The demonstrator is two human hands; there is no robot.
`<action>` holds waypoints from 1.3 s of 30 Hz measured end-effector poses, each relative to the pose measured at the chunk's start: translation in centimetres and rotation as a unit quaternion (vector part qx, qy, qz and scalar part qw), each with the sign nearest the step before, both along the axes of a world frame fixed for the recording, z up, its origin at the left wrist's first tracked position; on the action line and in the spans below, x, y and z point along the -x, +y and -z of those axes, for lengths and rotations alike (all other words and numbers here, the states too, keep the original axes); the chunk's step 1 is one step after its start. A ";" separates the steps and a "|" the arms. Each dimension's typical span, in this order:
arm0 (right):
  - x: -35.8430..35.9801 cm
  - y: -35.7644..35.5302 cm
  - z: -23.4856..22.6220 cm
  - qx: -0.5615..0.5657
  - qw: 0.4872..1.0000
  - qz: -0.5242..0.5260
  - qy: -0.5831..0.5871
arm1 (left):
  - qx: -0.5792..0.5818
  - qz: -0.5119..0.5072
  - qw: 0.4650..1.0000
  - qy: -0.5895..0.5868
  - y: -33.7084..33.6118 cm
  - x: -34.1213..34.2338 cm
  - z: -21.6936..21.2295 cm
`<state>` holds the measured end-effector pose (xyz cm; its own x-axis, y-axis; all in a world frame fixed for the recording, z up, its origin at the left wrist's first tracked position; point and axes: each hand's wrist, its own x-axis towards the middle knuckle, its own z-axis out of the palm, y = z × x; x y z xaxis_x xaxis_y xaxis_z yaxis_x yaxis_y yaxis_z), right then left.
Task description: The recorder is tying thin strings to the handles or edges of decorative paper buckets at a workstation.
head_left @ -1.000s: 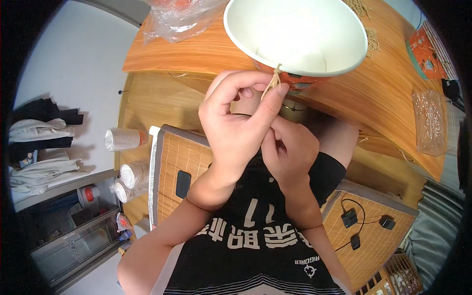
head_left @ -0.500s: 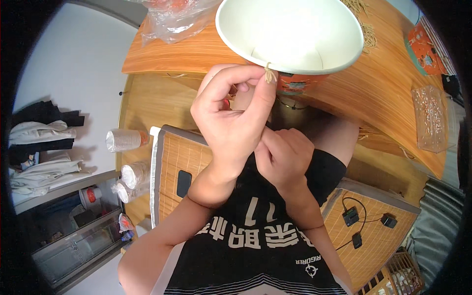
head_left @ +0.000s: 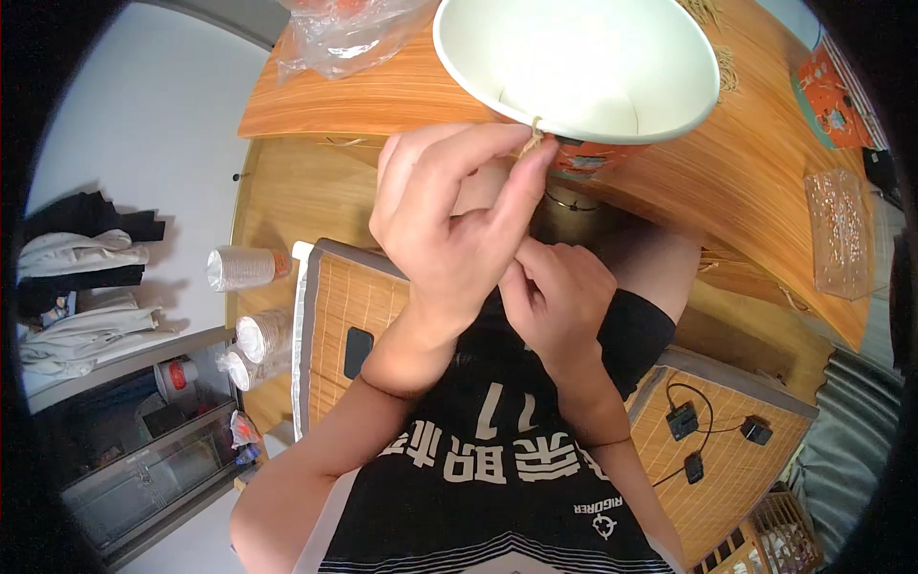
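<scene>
A large paper bucket (head_left: 574, 72), white inside with an orange-red and green printed outside, stands tilted toward me at the table's near edge. My left hand (head_left: 445, 206) is at its near rim, thumb and forefinger pinching a tan cord (head_left: 535, 137). The top of the cord bends over the rim; its lower part is mostly between my fingers. Below and to the right, my right hand (head_left: 564, 297) is closed with fingers curled in, close against the left wrist. Whatever it may hold is hidden.
More tan cord (head_left: 729, 69) lies on the wooden table (head_left: 373, 100) behind the bucket. A clear plastic bag (head_left: 354, 38) is at the far left, a clear plastic tray (head_left: 837, 234) at the right, beside stacked printed buckets (head_left: 832, 100). Stacked cups (head_left: 244, 268) lie on the left.
The bucket and my left hand have shifted slightly to the right. The cord's loose strands, visible before, are now mostly covered by my fingers.
</scene>
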<state>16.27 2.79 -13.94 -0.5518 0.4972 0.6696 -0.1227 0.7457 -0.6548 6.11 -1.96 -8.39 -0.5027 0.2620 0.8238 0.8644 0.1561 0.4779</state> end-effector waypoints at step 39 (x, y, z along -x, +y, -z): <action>3.2 8.8 -9.6 -0.254 0.962 -0.103 -0.004 | -0.084 0.202 0.937 -0.272 -2.4 3.4 -0.5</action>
